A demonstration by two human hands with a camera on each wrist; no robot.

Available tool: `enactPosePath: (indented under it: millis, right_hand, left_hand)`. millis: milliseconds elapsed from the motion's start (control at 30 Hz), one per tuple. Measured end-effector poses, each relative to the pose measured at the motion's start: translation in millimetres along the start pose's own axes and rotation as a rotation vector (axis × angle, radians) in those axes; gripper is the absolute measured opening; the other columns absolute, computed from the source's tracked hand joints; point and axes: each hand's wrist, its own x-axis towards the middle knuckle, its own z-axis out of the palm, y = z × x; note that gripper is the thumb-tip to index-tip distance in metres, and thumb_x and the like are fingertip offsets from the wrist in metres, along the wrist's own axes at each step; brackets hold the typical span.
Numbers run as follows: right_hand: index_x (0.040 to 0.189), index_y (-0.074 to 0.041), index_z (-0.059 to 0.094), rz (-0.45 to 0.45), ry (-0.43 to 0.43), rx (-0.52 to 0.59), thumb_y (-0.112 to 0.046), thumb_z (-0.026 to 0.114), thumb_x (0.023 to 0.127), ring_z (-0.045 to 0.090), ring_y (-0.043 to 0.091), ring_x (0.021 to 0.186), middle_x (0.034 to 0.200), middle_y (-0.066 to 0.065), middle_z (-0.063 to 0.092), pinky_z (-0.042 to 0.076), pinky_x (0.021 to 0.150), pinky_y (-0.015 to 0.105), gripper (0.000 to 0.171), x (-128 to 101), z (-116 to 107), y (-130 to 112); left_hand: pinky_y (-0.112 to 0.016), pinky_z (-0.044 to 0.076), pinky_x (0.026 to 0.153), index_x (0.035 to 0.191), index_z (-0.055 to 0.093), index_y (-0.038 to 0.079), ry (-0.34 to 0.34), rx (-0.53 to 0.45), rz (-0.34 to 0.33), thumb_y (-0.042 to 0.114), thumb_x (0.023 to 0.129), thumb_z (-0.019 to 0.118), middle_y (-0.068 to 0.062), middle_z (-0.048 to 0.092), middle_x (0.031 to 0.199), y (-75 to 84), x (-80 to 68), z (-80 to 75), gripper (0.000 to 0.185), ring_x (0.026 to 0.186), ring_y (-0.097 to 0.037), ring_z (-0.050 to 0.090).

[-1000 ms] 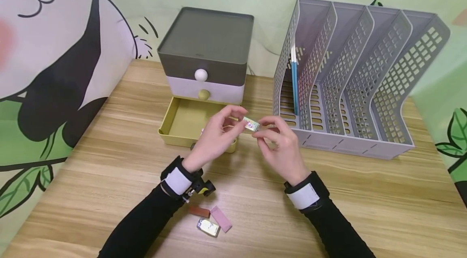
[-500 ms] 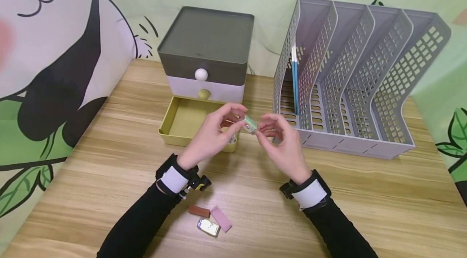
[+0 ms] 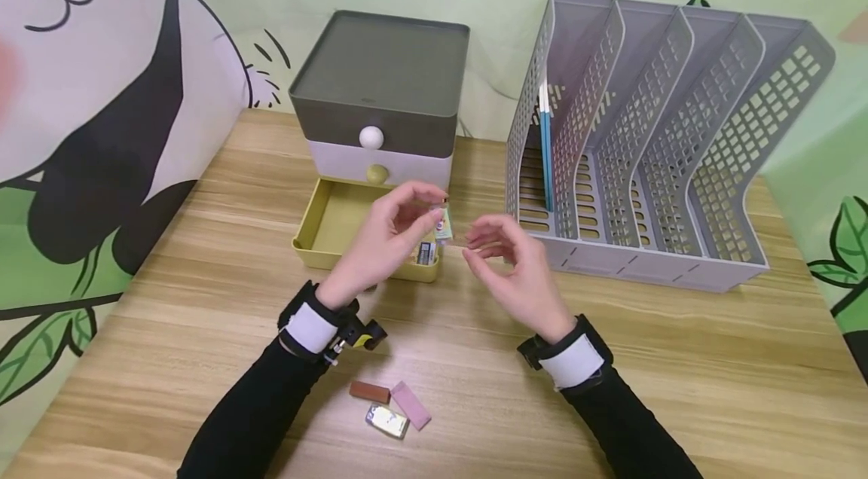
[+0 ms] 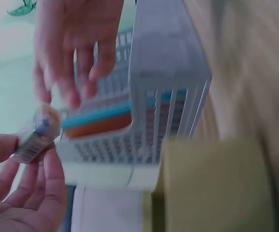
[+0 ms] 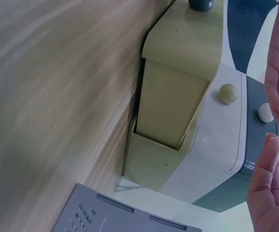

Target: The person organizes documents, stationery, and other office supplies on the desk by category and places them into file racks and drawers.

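My left hand [image 3: 383,242] pinches a small eraser in a printed green wrapper [image 3: 442,224] between thumb and fingers, above the open yellow drawer [image 3: 310,227]. A barcode shows on the wrapped eraser [image 4: 35,137] in the left wrist view, with an orange patch at its upper end. Just to the right, my right hand [image 3: 522,276] has loosely bent fingers with nothing visible between them. Its fingertips [image 4: 72,101] are close to the eraser. Inside the drawer's front right corner lies a small block with a black-and-white label [image 3: 426,253].
A brown-red block [image 3: 369,392], a pink block [image 3: 411,405] and a white labelled block [image 3: 387,421] lie on the table in front. The drawer unit [image 3: 380,65] stands behind my hands. A grey file rack [image 3: 661,264] with blue-edged items [image 3: 546,155] stands right.
My left hand has drawn the eraser slightly left and turned it more upright. The right fingers have come away from it. The labelled block in the drawer now shows more fully.
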Motion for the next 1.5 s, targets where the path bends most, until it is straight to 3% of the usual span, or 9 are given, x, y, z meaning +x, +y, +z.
enactPosePath:
  millis: [200,333,533,700,867,1267,1500]
  right_hand:
    - [0.119,-0.001,0.059,-0.040,-0.112,-0.225,0.003,0.067,0.086,0.062,0.023,0.100,0.112,0.011,0.064,0.053,0.082,0.033,0.034,1,4,0]
    - [0.126,0.001,0.056,-0.063,-0.242,-0.329,-0.002,0.066,0.088,0.058,0.026,0.113,0.125,0.015,0.060,0.050,0.091,0.038,0.040,0,9,-1]
    - [0.136,-0.001,0.052,-0.026,-0.446,-0.465,-0.005,0.061,0.093,0.047,0.033,0.129,0.142,0.019,0.048,0.036,0.107,0.045,0.044,-3,16,-5]
    - [0.135,0.000,0.054,-0.029,-0.512,-0.506,-0.006,0.059,0.095,0.046,0.033,0.131,0.143,0.020,0.047,0.035,0.108,0.043,0.040,-6,18,-6]
    - [0.134,0.000,0.056,-0.023,-0.529,-0.503,-0.004,0.058,0.096,0.045,0.032,0.132,0.144,0.019,0.045,0.034,0.108,0.042,0.039,-7,18,-7]
    - [0.136,-0.001,0.055,-0.003,-0.538,-0.507,-0.005,0.057,0.096,0.045,0.030,0.132,0.146,0.018,0.044,0.034,0.108,0.041,0.040,-7,17,-6]
    - [0.135,-0.002,0.055,0.008,-0.542,-0.511,-0.005,0.056,0.096,0.045,0.030,0.132,0.146,0.017,0.044,0.035,0.108,0.041,0.039,-7,17,-6]
  left_hand:
    - [-0.035,0.053,0.079,0.113,0.064,-0.001,0.002,0.291,-0.010,0.004,0.095,0.062,-0.012,0.068,0.104,-4.7,1.6,-31.9,0.019,0.089,-0.020,0.064]
    - [-0.035,0.052,0.076,0.109,0.066,0.001,-0.040,0.507,-0.071,0.006,0.095,0.063,-0.010,0.068,0.100,-9.9,0.9,-51.8,0.015,0.083,-0.021,0.064]
    - [-0.042,0.052,0.079,0.107,0.067,-0.002,-0.138,0.655,-0.194,0.004,0.094,0.061,-0.015,0.069,0.101,-21.7,-1.5,-69.4,0.015,0.085,-0.028,0.066]
    - [-0.044,0.051,0.080,0.105,0.068,-0.002,-0.245,0.721,-0.249,0.002,0.094,0.060,-0.015,0.069,0.097,-26.2,-3.3,-73.7,0.014,0.088,-0.029,0.064]
    - [-0.044,0.050,0.080,0.103,0.068,-0.001,-0.302,0.741,-0.271,0.002,0.093,0.061,-0.013,0.068,0.093,-28.0,-4.8,-75.1,0.012,0.087,-0.028,0.063]
    - [-0.048,0.047,0.091,0.116,0.064,-0.007,-0.356,0.778,-0.392,-0.003,0.091,0.053,-0.020,0.066,0.108,-47.1,-5.4,-79.2,0.027,0.099,-0.033,0.060]
    - [-0.050,0.042,0.099,0.120,0.062,-0.008,-0.369,0.786,-0.384,-0.005,0.088,0.049,-0.024,0.062,0.119,-51.5,-3.9,-75.6,0.034,0.113,-0.038,0.056]
